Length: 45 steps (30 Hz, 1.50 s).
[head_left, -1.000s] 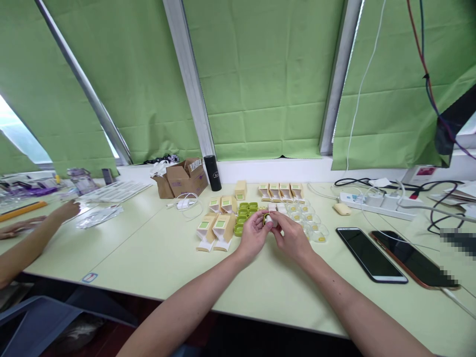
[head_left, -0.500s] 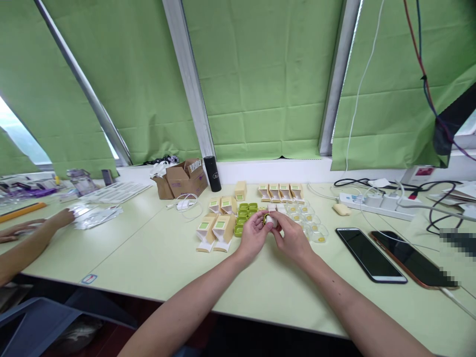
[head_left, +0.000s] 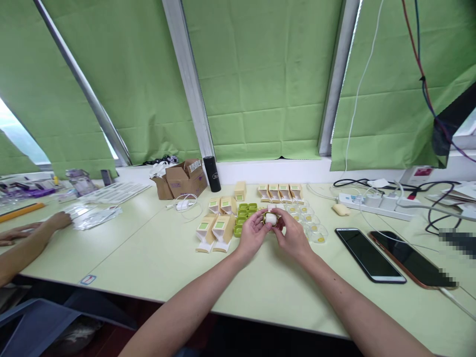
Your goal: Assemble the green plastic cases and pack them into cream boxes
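Your left hand point(head_left: 253, 232) and your right hand point(head_left: 293, 235) together grip one small, white, rounded block point(head_left: 271, 219) within one olive-green cup point(head_left: 264, 217), above the pale-green table point(head_left: 159, 258). Nine cream cardboard boxes point(head_left: 223, 225) stand: five at left, four behind. Two flat, black-screened phones point(head_left: 370, 254) lie at right.

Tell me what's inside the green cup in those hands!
A rounded white piece sits in the green cup, between the left hand and right hand. Anything beneath the white piece is hidden.
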### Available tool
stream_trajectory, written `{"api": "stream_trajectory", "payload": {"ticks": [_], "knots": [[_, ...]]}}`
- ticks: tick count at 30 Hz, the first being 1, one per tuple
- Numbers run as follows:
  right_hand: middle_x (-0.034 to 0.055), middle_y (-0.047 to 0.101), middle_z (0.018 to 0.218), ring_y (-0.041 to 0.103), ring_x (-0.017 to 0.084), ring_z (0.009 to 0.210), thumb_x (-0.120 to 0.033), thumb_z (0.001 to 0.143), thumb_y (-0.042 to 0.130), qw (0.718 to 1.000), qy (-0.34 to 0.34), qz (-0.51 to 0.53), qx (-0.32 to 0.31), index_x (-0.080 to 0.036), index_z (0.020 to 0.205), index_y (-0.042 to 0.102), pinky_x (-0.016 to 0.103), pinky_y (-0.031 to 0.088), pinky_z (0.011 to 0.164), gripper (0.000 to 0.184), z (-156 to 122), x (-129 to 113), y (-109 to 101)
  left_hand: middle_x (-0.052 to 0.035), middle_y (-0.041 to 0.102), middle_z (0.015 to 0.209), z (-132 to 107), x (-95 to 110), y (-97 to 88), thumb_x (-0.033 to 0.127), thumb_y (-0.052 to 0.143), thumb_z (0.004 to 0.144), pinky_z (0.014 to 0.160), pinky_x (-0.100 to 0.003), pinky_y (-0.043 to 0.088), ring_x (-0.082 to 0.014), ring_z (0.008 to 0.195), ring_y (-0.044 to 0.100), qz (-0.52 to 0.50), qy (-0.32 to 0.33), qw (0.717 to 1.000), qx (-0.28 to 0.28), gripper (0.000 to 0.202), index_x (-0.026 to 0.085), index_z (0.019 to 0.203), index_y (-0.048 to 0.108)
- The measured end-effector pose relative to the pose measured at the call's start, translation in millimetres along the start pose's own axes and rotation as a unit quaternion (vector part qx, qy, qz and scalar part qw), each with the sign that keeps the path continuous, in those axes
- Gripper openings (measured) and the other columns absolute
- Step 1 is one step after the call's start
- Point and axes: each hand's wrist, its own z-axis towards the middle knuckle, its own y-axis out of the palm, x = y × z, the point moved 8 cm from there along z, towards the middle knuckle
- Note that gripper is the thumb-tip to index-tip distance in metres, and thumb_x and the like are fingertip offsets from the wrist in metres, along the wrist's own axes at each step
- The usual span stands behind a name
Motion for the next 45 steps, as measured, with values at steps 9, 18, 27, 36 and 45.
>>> {"api": "stream_trajectory", "payload": {"ticks": [9, 18, 27, 36, 45], "knots": [[0.0058, 0.074, 0.095, 0.068, 0.019, 0.072, -0.044, 0.095, 0.067, 0.983, 0.127, 0.13, 0.033, -0.022, 0.127, 0.058, 0.032, 0.057, 0.064, 0.04, 5, 16, -9, -0.0163, 0.076, 0.119, 1, 15, -13.5, 0.053, 0.076, 0.09, 0.05, -0.02, 0.05, -0.0115, 0.062, 0.071, 0.07, 0.006, 0.997, 0.033, 0.053, 0.015, 0.125, 0.062], [-0.0031, 0.065, 0.065, 0.057, 0.015, 0.053, -0.068, 0.084, 0.075, 0.921, 0.234, 0.31, 0.033, -0.022, 0.114, 0.061, 0.027, 0.049, 0.05, 0.057, 7, 23, -1, -0.0077, 0.077, 0.098, 4, 12, -25.1, 0.036, 0.067, 0.094, 0.058, -0.023, 0.049, -0.0113, 0.064, 0.067, 0.122, 0.04, 0.99, 0.053, 0.02, 0.018, 0.088, 0.061], [0.0006, 0.067, 0.061, 0.061, 0.017, 0.05, -0.077, 0.068, 0.083, 0.871, 0.32, 0.371, 0.034, -0.02, 0.096, 0.068, 0.028, 0.049, 0.043, 0.066, 4, 37, 8, -0.0116, 0.068, 0.137, -11, 46, -7.6, 0.022, 0.075, 0.091, 0.114, -0.047, 0.046, -0.0303, 0.132, 0.058, 0.292, 0.195, 0.936, 0.01, 0.042, 0.026, 0.132, 0.067], [0.0008, 0.065, 0.056, 0.06, 0.016, 0.046, -0.081, 0.068, 0.082, 0.851, 0.343, 0.397, -0.016, -0.018, 0.081, 0.066, 0.026, 0.046, 0.042, 0.066, 0, 37, 17, -0.0097, 0.062, 0.148, -15, 44, 5.9, 0.021, 0.07, 0.096, 0.12, -0.055, 0.04, -0.0315, 0.14, 0.049, 0.378, 0.25, 0.89, -0.054, 0.05, 0.035, 0.145, 0.065], [0.0084, 0.071, 0.06, 0.059, 0.014, 0.043, -0.085, 0.07, 0.077, 0.829, 0.368, 0.416, -0.06, -0.017, 0.071, 0.064, 0.024, 0.043, 0.039, 0.069, -7, 39, 23, -0.0107, 0.072, 0.131, -6, 34, -3.2, 0.019, 0.08, 0.086, 0.112, -0.048, 0.049, -0.0285, 0.124, 0.063, 0.299, 0.137, 0.944, -0.011, 0.047, 0.027, 0.132, 0.075]]}}
